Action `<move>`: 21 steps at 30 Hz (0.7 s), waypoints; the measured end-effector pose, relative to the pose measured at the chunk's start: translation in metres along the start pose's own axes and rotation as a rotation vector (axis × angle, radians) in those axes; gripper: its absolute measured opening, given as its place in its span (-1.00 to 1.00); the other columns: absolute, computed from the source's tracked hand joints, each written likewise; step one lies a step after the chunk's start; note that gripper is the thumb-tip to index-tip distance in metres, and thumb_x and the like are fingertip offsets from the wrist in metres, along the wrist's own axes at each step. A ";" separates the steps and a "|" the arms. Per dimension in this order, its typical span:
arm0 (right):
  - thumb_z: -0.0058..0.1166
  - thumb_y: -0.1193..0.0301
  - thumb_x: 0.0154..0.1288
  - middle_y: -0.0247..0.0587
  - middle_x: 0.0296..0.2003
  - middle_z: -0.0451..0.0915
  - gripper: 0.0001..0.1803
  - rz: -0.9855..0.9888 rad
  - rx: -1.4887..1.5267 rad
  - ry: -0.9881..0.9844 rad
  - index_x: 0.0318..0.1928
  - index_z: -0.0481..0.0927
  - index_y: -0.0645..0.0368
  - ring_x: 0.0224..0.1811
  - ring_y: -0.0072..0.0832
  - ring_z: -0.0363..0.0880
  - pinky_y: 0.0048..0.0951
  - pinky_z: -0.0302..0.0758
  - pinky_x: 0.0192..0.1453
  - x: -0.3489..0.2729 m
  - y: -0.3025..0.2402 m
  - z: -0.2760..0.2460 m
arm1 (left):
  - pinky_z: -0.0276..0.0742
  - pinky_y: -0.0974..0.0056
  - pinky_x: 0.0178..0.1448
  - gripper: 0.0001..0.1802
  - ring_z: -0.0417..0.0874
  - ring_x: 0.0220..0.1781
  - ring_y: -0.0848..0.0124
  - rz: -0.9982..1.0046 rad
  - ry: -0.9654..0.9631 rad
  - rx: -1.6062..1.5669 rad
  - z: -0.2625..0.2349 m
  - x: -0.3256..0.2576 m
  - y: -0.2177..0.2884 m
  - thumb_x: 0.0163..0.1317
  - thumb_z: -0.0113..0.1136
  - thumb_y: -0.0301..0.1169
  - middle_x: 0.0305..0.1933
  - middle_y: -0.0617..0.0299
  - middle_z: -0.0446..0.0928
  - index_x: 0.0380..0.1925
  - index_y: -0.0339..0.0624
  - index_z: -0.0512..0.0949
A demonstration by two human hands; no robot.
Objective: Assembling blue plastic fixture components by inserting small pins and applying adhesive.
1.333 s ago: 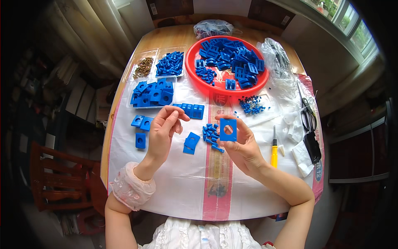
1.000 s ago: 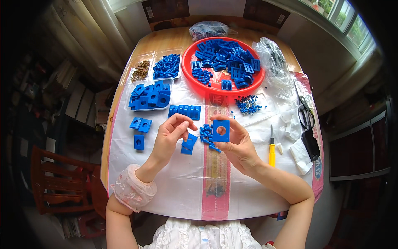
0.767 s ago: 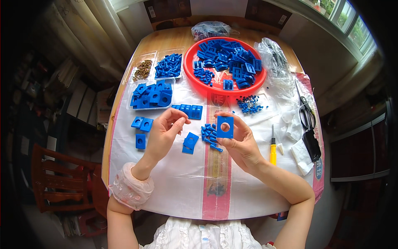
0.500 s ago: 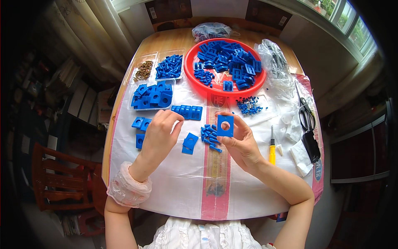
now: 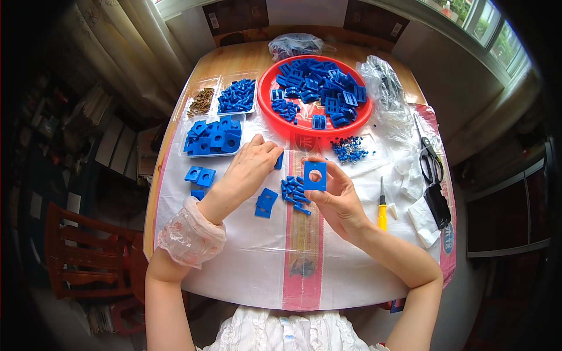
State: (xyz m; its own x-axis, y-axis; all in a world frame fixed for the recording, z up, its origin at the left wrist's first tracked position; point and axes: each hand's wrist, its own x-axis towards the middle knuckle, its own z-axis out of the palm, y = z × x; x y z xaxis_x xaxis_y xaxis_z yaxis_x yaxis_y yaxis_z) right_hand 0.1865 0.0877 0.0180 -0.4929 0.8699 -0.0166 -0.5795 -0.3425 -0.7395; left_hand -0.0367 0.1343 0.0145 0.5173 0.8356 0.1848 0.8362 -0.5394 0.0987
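Note:
My right hand (image 5: pixel 336 202) holds a flat blue square plate with a round hole (image 5: pixel 315 175) upright between thumb and fingertips, above a small pile of blue pegs (image 5: pixel 294 193). My left hand (image 5: pixel 250 169) lies palm down with its fingers curled over a row of joined blue blocks (image 5: pixel 280 159), of which only one end shows. Whether it grips the row is hidden. Two loose blue plates (image 5: pixel 266 203) lie just below that hand.
A red bowl (image 5: pixel 264 108) full of blue parts stands at the back. Clear trays hold blue square plates (image 5: pixel 211 139), blue pegs (image 5: pixel 237 96) and brown screws (image 5: pixel 202 102). A yellow screwdriver (image 5: pixel 381 212), scissors (image 5: pixel 430 161) and plastic bags (image 5: pixel 383 88) lie on the right.
My left hand moved up and right from the loose plates onto the row of blocks. My right hand kept the square plate and shifted only slightly.

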 end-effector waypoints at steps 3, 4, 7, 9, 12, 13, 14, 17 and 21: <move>0.44 0.51 0.05 -0.40 -0.12 0.51 -0.26 0.006 0.014 0.009 0.27 0.41 0.15 0.00 -0.59 0.52 -0.41 0.54 0.17 0.001 -0.001 -0.002 | 0.47 0.20 0.20 -0.42 0.49 0.06 0.16 0.034 -0.047 0.060 0.000 0.003 0.000 -0.01 0.33 -0.55 0.05 0.06 0.54 0.10 -0.34 0.47; 0.44 0.51 0.05 -0.39 -0.11 0.51 -0.26 0.005 0.018 0.009 0.27 0.41 0.14 0.00 -0.59 0.53 -0.41 0.54 0.17 0.001 0.000 -0.004 | 0.47 0.20 0.20 -0.39 0.49 0.06 0.16 0.044 -0.062 0.084 0.000 0.005 -0.001 -0.02 0.34 -0.55 0.06 0.04 0.54 0.12 -0.35 0.44; 0.44 0.49 0.05 -0.37 -0.10 0.51 -0.25 -0.010 0.008 0.013 0.28 0.40 0.13 0.01 -0.59 0.53 -0.41 0.54 0.17 0.002 0.001 -0.004 | 0.46 0.20 0.23 -0.30 0.49 0.07 0.15 0.101 -0.072 0.180 -0.001 0.007 -0.004 -0.03 0.35 -0.52 0.05 0.00 0.51 0.18 -0.39 0.36; 0.40 0.53 0.08 -0.36 -0.03 0.52 -0.28 -0.013 0.009 0.009 0.28 0.40 0.09 0.02 -0.56 0.54 -0.38 0.48 0.21 0.002 -0.001 -0.003 | 0.45 0.19 0.25 -0.28 0.49 0.09 0.14 0.107 -0.082 0.116 -0.003 0.008 -0.008 -0.03 0.36 -0.50 0.03 -0.02 0.50 0.19 -0.40 0.34; 0.39 0.53 0.10 -0.35 0.00 0.52 -0.29 -0.015 0.008 -0.003 0.28 0.40 0.07 0.02 -0.55 0.54 -0.37 0.45 0.23 0.001 -0.003 -0.003 | 0.44 0.18 0.27 -0.27 0.49 0.12 0.13 0.137 -0.079 0.077 -0.006 0.009 -0.013 -0.03 0.37 -0.48 0.02 -0.03 0.49 0.20 -0.41 0.32; 0.39 0.53 0.10 -0.35 0.00 0.53 -0.29 -0.014 0.008 -0.009 0.28 0.40 0.07 0.03 -0.56 0.54 -0.37 0.45 0.23 0.001 -0.003 -0.003 | 0.43 0.18 0.27 -0.27 0.49 0.13 0.13 0.150 -0.075 0.073 -0.006 0.009 -0.014 -0.02 0.37 -0.48 0.02 -0.03 0.49 0.20 -0.41 0.32; 0.39 0.52 0.10 -0.35 0.00 0.53 -0.29 -0.018 0.005 -0.002 0.28 0.40 0.07 0.02 -0.56 0.55 -0.38 0.45 0.22 0.002 -0.004 -0.002 | 0.43 0.18 0.27 -0.26 0.49 0.13 0.13 0.151 -0.070 0.056 -0.005 0.008 -0.015 -0.02 0.37 -0.48 0.01 -0.03 0.49 0.21 -0.40 0.31; 0.39 0.51 0.11 -0.36 0.00 0.53 -0.28 -0.024 -0.002 0.006 0.29 0.39 0.06 0.02 -0.56 0.55 -0.38 0.45 0.22 0.001 -0.004 -0.002 | 0.44 0.18 0.27 -0.23 0.49 0.13 0.12 0.134 -0.066 -0.042 -0.003 0.008 -0.015 0.01 0.38 -0.48 0.00 -0.03 0.49 0.25 -0.34 0.27; 0.40 0.49 0.11 -0.35 0.03 0.53 -0.28 -0.027 -0.004 -0.008 0.29 0.38 0.06 0.01 -0.56 0.57 -0.36 0.45 0.23 0.002 -0.005 -0.004 | 0.44 0.17 0.25 -0.20 0.49 0.10 0.13 0.052 -0.057 -0.279 0.001 0.004 -0.012 0.04 0.39 -0.51 -0.02 -0.01 0.47 0.29 -0.24 0.23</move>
State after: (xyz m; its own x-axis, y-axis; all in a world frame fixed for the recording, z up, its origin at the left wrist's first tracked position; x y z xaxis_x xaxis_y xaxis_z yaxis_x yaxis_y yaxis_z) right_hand 0.1913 0.0922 0.0190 -0.4825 0.8758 0.0087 -0.5899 -0.3176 -0.7424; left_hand -0.0442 0.1438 0.0128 0.5740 0.8063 0.1425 0.7301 -0.5828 0.3567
